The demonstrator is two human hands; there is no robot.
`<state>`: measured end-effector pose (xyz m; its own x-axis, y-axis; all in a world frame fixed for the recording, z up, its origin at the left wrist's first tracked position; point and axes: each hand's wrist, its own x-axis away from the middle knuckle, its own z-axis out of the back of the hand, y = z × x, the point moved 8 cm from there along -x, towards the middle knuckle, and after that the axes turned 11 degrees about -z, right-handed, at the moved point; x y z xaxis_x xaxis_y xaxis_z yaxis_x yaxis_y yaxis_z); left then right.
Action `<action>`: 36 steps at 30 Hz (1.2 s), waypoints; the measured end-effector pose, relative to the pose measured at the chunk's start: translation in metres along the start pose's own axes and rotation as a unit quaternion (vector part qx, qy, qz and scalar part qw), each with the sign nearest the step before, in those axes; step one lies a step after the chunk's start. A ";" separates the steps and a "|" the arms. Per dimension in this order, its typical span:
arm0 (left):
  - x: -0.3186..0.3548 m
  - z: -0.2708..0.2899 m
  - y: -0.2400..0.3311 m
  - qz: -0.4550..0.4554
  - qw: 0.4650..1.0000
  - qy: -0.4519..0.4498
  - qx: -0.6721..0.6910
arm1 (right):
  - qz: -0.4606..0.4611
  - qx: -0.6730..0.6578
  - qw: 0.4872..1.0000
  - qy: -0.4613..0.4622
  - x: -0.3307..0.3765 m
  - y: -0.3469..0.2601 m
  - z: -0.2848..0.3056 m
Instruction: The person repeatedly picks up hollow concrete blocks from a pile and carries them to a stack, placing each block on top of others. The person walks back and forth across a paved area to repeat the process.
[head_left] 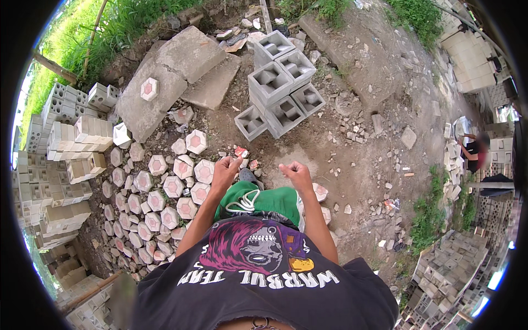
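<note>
My left hand (226,171) is held in front of me over the left side of my green shorts, its fingers closed. A small red and white scrap (240,152) shows at its fingertips; whether it is gripped or lies on the ground behind, I cannot tell. My right hand (297,175) hovers above the bare dirt to the right of the shorts, curled into a loose fist with nothing visible in it. Beyond both hands stands a stack of grey hollow concrete blocks (263,98), apart from them. Hexagonal pavers (173,186) with reddish centres lie just left of my left hand.
Broken concrete slabs (157,102) lie at the far left, one bearing a paver (148,88). Block stacks (66,137) line the left side. Rubble is scattered over the ground at right. Another person (476,152) is by the blocks at far right; a block pile (448,269) stands nearer.
</note>
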<state>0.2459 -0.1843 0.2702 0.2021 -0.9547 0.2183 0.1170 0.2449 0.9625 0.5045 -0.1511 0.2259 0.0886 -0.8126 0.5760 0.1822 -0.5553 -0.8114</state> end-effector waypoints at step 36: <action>-0.263 0.063 -0.016 0.032 0.980 0.165 0.106 | -0.030 -0.036 0.997 -0.066 -0.285 -0.150 -0.038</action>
<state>0.1297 0.0520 0.2078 0.5108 -0.8231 0.2480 -0.1026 0.2281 0.9682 0.4145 0.1570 0.1802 0.2082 -0.7495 0.6284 0.1214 -0.6177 -0.7770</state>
